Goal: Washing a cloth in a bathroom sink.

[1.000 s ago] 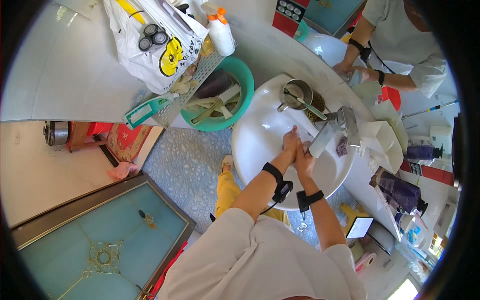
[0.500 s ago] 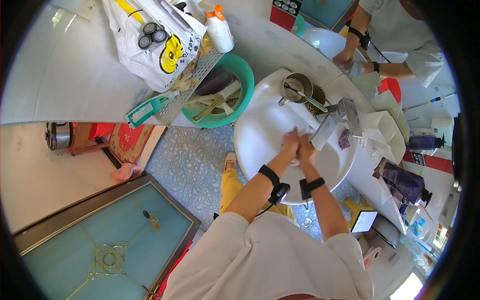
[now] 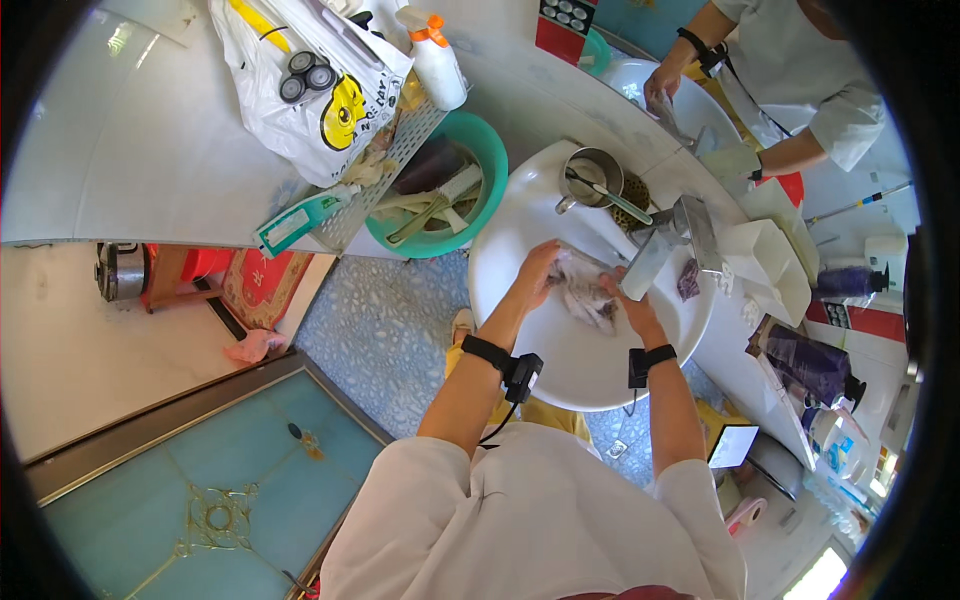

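Observation:
Over the white washbasin (image 3: 560,365), a thin, whitish-grey wet-looking cloth (image 3: 583,292) is spread between my hands. My left hand (image 3: 538,272) has its fingers closed on the cloth's left edge. At the right edge, my right hand (image 3: 632,303) grips the cloth beside the metal tap (image 3: 655,262); the tap partly covers its fingers. The cloth hangs down in loose folds in the middle. Beyond it, on the basin's back rim, stands a metal mug (image 3: 595,168) with a long-handled utensil (image 3: 608,194) lying across it.
Left of the washbasin sits a green tub (image 3: 492,180) with brushes and a dark item inside. A perforated shelf (image 3: 400,150) carries a white plastic bag (image 3: 290,110) and a spray bottle (image 3: 436,65). White containers (image 3: 765,260) stand right of the tap. A mirror reflects my arms.
My hands, earlier pressed together over the bunched cloth, have moved apart. The cloth is now opened out between them, and my left hand has shifted left.

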Tool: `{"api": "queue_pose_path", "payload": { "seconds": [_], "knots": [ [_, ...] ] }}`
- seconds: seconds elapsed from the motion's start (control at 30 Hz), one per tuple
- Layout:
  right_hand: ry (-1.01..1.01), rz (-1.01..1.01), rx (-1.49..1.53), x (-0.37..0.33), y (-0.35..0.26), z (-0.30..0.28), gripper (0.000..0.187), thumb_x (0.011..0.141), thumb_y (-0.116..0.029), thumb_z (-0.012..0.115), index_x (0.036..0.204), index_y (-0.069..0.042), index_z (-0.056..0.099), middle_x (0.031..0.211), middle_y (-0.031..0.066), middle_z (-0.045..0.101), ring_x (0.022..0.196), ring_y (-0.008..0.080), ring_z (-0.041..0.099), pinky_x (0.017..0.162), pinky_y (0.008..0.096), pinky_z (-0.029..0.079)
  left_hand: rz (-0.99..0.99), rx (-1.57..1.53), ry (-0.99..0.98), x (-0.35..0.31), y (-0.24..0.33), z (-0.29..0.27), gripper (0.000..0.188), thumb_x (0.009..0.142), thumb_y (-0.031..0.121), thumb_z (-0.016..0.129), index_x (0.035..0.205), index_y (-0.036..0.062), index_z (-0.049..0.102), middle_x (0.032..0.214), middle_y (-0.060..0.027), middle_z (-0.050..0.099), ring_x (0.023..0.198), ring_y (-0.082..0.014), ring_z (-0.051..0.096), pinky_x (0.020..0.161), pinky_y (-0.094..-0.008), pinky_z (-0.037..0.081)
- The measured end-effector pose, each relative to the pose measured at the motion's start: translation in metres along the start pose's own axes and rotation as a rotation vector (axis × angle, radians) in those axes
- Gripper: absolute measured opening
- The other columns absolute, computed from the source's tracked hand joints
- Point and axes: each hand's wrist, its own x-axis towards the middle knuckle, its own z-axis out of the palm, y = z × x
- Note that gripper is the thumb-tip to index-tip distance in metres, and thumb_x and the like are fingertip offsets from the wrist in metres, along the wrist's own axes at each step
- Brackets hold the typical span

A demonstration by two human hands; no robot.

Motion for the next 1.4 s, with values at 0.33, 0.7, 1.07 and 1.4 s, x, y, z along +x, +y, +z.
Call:
{"api": "queue_pose_path", "payload": {
  "seconds": [0.33,0.7,1.07,1.4],
  "knots": [
    [0.437,-0.185,-0.349,0.010,0.017,0.049,0.020,0.078,-0.025,0.053,0.082,-0.006,0.058,0.073,0.0145,0.055,0.066,0.0247,0.054,0.063,0.0364,0.043,0.030,0.229,0.220,0.043,-0.128,0.004,0.023,0.085,0.027,0.039,0.086,0.0067,0.048,0.079,-0.0102,0.049,0.081,-0.0234,0.051,0.070,-0.0418,0.045],
    [0.261,-0.142,-0.070,0.013,-0.006,0.024,0.019,0.082,-0.020,0.052,0.072,-0.004,0.050,0.062,0.0032,0.046,0.060,0.0132,0.042,0.060,0.0283,0.038,-0.298,0.036,0.330,0.015,-0.049,0.029,0.025,0.088,0.028,0.040,0.078,0.0068,0.048,0.076,-0.0052,0.051,0.071,-0.0180,0.053,0.063,-0.0341,0.046],
    [0.258,-0.481,-0.262,0.032,0.051,-0.010,0.018,0.077,-0.018,0.061,0.076,-0.001,0.055,0.069,0.0072,0.057,0.063,0.0125,0.048,0.056,0.0287,0.040,-0.514,-0.013,-0.086,0.017,-0.054,0.009,0.021,0.075,0.018,0.062,0.088,0.0022,0.058,0.075,-0.0011,0.056,0.068,-0.0107,0.052,0.059,-0.0263,0.042],
    [-0.034,-0.041,0.540,0.008,-0.005,0.011,0.026,0.074,-0.016,0.063,0.093,-0.003,0.050,0.085,0.0027,0.055,0.076,0.0132,0.052,0.070,0.0259,0.042,-0.088,0.007,0.052,-0.016,0.009,0.003,0.022,0.076,0.020,0.050,0.089,0.0040,0.056,0.084,-0.0061,0.054,0.077,-0.0171,0.054,0.073,-0.0310,0.047]
  ]
}}
